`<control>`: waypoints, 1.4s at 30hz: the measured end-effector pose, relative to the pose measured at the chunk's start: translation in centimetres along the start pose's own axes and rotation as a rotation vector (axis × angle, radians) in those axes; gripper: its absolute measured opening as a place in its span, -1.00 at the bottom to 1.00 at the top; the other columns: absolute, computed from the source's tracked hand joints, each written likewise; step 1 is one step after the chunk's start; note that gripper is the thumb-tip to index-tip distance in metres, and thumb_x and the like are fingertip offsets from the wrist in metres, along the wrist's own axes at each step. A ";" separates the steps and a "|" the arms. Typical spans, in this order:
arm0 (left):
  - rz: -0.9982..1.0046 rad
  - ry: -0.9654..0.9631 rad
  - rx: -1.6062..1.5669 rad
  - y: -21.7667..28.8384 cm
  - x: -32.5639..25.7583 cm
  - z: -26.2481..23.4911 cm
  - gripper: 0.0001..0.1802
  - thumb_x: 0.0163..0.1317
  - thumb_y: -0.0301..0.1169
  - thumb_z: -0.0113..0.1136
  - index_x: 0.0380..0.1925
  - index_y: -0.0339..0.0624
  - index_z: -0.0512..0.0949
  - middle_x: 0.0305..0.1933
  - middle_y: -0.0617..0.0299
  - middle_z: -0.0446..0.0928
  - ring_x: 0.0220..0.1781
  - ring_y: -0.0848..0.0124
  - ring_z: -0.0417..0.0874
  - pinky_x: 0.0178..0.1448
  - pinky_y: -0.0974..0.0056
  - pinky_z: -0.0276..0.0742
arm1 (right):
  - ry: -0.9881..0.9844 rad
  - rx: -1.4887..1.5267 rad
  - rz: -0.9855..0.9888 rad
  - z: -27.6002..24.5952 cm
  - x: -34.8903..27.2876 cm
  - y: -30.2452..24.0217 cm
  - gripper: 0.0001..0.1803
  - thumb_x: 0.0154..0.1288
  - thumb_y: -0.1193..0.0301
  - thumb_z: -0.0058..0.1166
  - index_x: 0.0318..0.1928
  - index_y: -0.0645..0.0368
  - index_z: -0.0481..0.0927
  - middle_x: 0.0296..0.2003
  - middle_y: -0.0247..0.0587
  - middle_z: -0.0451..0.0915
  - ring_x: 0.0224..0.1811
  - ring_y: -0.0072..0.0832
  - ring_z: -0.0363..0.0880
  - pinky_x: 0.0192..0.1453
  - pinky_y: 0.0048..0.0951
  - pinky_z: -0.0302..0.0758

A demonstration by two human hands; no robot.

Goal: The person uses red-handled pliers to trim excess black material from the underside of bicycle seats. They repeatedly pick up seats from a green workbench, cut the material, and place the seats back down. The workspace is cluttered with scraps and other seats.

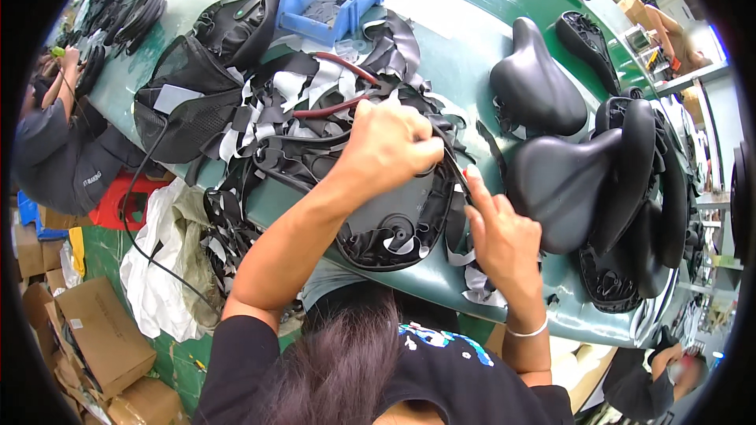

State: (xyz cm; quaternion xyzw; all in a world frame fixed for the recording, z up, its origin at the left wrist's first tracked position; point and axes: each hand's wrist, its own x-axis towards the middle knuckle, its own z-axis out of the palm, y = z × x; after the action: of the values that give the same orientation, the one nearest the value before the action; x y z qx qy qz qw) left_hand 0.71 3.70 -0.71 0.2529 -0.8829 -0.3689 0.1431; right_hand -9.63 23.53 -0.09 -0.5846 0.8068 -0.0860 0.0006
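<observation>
An upturned black bicycle saddle (394, 224) lies before me on the table, its hollow underside showing. Over its far right rim my left hand (386, 142) is closed in a fist on a black strip of cover material (449, 149). My right hand (504, 236) is at the saddle's right edge, index finger stretched along the strip, the other fingers curled. A small red spot shows by that fingertip; what the hand holds is mostly hidden. Just beyond my left hand lies a pair of pincers with dark red handles (335, 109).
Black and grey scraps (315, 83) are heaped behind the saddle. Beyond stands a blue bin (331, 0) with scraps inside. Finished saddles (543, 83) crowd the right; a black mesh bag (189, 94) with a cable sits left. A co-worker (63, 142) is at far left.
</observation>
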 end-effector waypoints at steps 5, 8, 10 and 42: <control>-0.006 0.220 -1.988 -2.1 0.1 -0.8 -0.88 0.10 -0.46 0.17 -0.53 -0.29 0.54 -0.51 0.32 0.42 -0.44 0.51 0.38 -0.19 0.33 0.33 | -0.166 0.038 0.148 -0.6 -3.0 -2.3 -0.34 0.27 0.36 0.08 0.37 0.04 0.24 -0.62 -0.13 0.48 -0.69 -0.20 0.44 -0.59 -0.17 0.32; 0.280 0.045 -1.520 -0.7 0.0 0.3 -0.76 0.21 -0.30 0.14 -0.44 -0.27 0.57 -0.23 0.11 0.48 -0.05 0.29 0.44 0.07 0.22 0.30 | -0.021 0.076 0.075 -0.6 -0.3 -1.1 -0.35 0.26 0.36 0.08 0.36 0.08 0.25 -0.63 -0.06 0.50 -0.68 -0.16 0.46 -0.58 -0.17 0.30; 0.423 0.083 -1.682 -1.2 1.0 0.1 -0.69 0.25 -0.23 0.17 -0.53 -0.25 0.55 -0.16 0.12 0.47 -0.01 0.29 0.41 0.07 0.18 0.31 | -0.059 0.051 0.137 -0.6 -1.5 -2.4 -0.36 0.27 0.35 0.07 0.35 0.08 0.26 -0.63 -0.05 0.51 -0.67 -0.14 0.47 -0.58 -0.17 0.30; 0.179 0.042 -0.829 -3.1 -4.4 -3.0 -0.55 0.48 -0.10 -0.24 -0.41 -0.24 0.43 -0.50 0.25 0.49 -0.38 0.45 0.49 -0.24 0.38 0.36 | -0.277 -0.199 -0.371 -6.3 4.5 1.7 -0.47 0.25 0.28 0.06 0.26 -0.26 0.42 -0.59 -0.24 0.45 -0.57 -0.25 0.45 -0.41 -0.23 0.29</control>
State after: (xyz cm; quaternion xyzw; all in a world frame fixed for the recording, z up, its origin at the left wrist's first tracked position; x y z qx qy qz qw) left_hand 6.72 2.52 -1.19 0.1039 -0.6752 -0.6735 0.2822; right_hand -13.34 20.69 6.35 -0.7261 0.6823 0.0762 0.0379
